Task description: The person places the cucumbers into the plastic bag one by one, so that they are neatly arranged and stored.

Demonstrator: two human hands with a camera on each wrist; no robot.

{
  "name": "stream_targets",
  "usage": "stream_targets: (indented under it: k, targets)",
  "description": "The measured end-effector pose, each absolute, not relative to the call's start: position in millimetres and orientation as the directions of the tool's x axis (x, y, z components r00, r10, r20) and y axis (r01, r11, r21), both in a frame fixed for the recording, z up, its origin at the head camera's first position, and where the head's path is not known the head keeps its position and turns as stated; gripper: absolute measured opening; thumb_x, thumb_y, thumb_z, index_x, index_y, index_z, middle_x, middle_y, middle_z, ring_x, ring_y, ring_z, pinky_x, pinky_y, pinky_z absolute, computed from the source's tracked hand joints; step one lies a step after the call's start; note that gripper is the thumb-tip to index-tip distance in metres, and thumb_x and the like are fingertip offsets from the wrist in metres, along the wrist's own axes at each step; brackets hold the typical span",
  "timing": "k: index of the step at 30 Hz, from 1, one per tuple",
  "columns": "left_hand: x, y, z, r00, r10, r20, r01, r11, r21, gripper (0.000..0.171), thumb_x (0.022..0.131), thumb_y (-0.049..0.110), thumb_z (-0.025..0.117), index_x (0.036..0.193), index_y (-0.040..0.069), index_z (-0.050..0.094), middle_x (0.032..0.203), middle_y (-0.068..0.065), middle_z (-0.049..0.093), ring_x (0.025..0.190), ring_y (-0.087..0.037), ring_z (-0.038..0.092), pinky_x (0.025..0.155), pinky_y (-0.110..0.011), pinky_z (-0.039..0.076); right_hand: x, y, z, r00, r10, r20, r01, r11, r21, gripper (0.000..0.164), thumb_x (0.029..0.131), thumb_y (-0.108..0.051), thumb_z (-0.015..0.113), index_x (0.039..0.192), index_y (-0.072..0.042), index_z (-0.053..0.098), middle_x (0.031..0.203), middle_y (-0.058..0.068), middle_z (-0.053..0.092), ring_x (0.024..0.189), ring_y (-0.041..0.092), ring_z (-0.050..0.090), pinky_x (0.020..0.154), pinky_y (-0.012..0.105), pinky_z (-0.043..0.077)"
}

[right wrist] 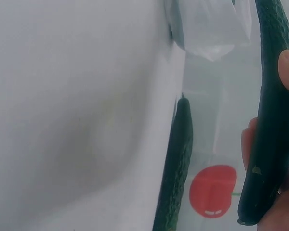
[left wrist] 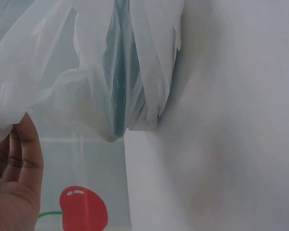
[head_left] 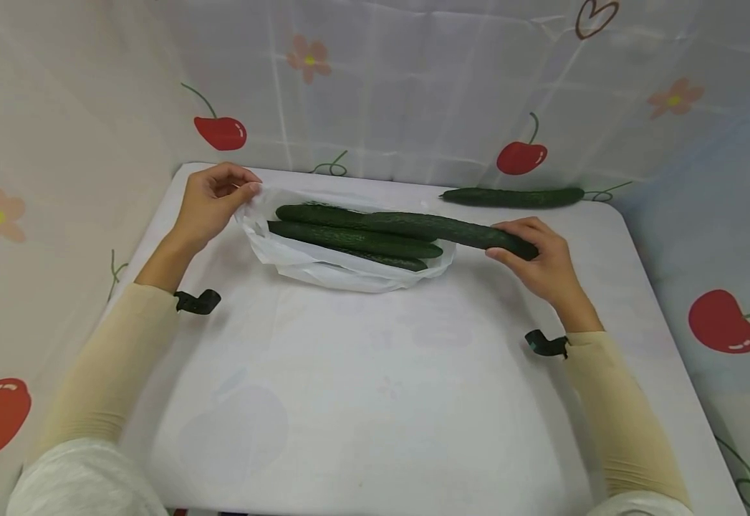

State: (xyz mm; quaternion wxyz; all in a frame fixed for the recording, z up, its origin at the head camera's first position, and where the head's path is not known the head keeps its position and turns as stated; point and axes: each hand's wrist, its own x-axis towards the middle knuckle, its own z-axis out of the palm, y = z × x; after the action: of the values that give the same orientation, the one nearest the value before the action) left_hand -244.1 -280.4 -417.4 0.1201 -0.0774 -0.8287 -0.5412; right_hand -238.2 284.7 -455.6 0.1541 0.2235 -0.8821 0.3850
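Note:
A white plastic bag (head_left: 349,278) lies at the back of the table with several dark green cucumbers (head_left: 355,240) in its mouth. My left hand (head_left: 213,197) pinches the bag's left edge between thumb and fingers; the left wrist view shows the thin film (left wrist: 19,91) drawn up to the fingertips. On the other side, my right hand (head_left: 539,258) grips one end of a long cucumber (head_left: 458,231). Its far end lies over the cucumbers in the bag. The right wrist view shows thumb and fingers on opposite sides of this cucumber (right wrist: 274,120).
Another cucumber (head_left: 513,198) lies along the table's back edge, behind my right hand. The white table (head_left: 375,401) meets a patterned curtain (head_left: 400,93) at the back. Small black wrist mounts (head_left: 199,302) stick out inward from both sleeves.

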Motion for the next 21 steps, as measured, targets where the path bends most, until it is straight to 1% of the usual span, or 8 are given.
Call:
stream_targets:
  k: [3, 6, 10, 13, 15, 18, 21]
  targets:
    - [-244.1, -280.5, -417.7, -0.96, -0.003, 0.281, 0.256, 0.402, 0.879, 0.018, 0.103, 0.011, 0.07, 0.118, 0.001, 0.076, 0.1, 0.019, 0.071, 0.086, -0.012, 0.063, 0.077, -0.012, 0.054, -237.9, 278.7, -453.4, -0.851, -0.301, 0.43, -0.519, 0.609, -0.6, 0.046, 0.084, -0.011, 0.093, 0.128, -0.017, 0.079, 0.122, 0.009, 0.073, 0.113, -0.007, 0.055, 0.1, 0.008, 0.041]
    - [-244.8, -281.1, -418.5, -0.96, -0.004, 0.281, 0.256, 0.399, 0.88, 0.018, 0.103, 0.011, 0.071, 0.118, 0.002, 0.076, 0.1, 0.018, 0.071, 0.086, -0.012, 0.063, 0.076, -0.012, 0.054, -237.5, 272.7, -451.4, -0.842, -0.328, 0.428, -0.535, 0.608, -0.586, 0.045, 0.085, -0.012, 0.093, 0.128, -0.018, 0.079, 0.123, 0.007, 0.073, 0.114, -0.001, 0.059, 0.1, 0.007, 0.041]
    - [-245.7, -282.6, -419.8, -0.962, -0.005, 0.275, 0.25, 0.398, 0.883, 0.018, 0.103, 0.011, 0.07, 0.118, 0.002, 0.076, 0.102, 0.017, 0.072, 0.087, -0.012, 0.063, 0.077, -0.012, 0.054, -236.5, 264.4, -447.9, -0.824, -0.359, 0.439, -0.563, 0.609, -0.558, 0.047, 0.084, -0.013, 0.093, 0.128, -0.018, 0.079, 0.122, 0.006, 0.074, 0.114, 0.012, 0.064, 0.101, 0.007, 0.041]
    - [-246.1, -283.2, -420.2, -0.962, -0.006, 0.272, 0.247, 0.4, 0.883, 0.02, 0.103, 0.016, 0.072, 0.118, 0.003, 0.076, 0.104, 0.013, 0.073, 0.087, -0.012, 0.064, 0.077, -0.012, 0.054, -234.8, 259.0, -445.4, -0.808, -0.386, 0.445, -0.585, 0.617, -0.527, 0.048, 0.084, -0.015, 0.094, 0.129, -0.018, 0.079, 0.122, 0.005, 0.074, 0.112, 0.019, 0.067, 0.099, 0.008, 0.041]
    - [-246.4, -283.4, -420.4, -0.962, -0.006, 0.272, 0.246, 0.405, 0.881, 0.022, 0.103, 0.019, 0.073, 0.118, 0.004, 0.076, 0.104, 0.011, 0.073, 0.087, -0.012, 0.064, 0.077, -0.012, 0.054, -233.2, 255.5, -444.3, -0.798, -0.404, 0.447, -0.597, 0.625, -0.502, 0.049, 0.083, -0.016, 0.094, 0.13, -0.018, 0.078, 0.121, 0.005, 0.073, 0.111, 0.021, 0.068, 0.098, 0.009, 0.042]
    - [-246.4, -283.2, -420.0, -0.961, -0.007, 0.275, 0.248, 0.409, 0.878, 0.023, 0.103, 0.022, 0.073, 0.118, 0.004, 0.077, 0.103, 0.011, 0.073, 0.086, -0.012, 0.064, 0.077, -0.012, 0.054, -231.1, 250.5, -443.5, -0.788, -0.427, 0.444, -0.61, 0.642, -0.464, 0.051, 0.082, -0.017, 0.095, 0.13, -0.017, 0.077, 0.121, 0.006, 0.072, 0.11, 0.021, 0.068, 0.097, 0.015, 0.046]
    - [-246.1, -283.1, -419.8, -0.961, -0.008, 0.276, 0.248, 0.417, 0.875, 0.022, 0.104, 0.02, 0.073, 0.118, 0.004, 0.077, 0.101, 0.015, 0.072, 0.086, -0.012, 0.064, 0.076, -0.012, 0.054, -229.5, 245.3, -443.0, -0.775, -0.447, 0.447, -0.623, 0.657, -0.424, 0.051, 0.082, -0.02, 0.095, 0.13, -0.016, 0.077, 0.12, 0.006, 0.072, 0.109, 0.022, 0.068, 0.094, 0.027, 0.051]
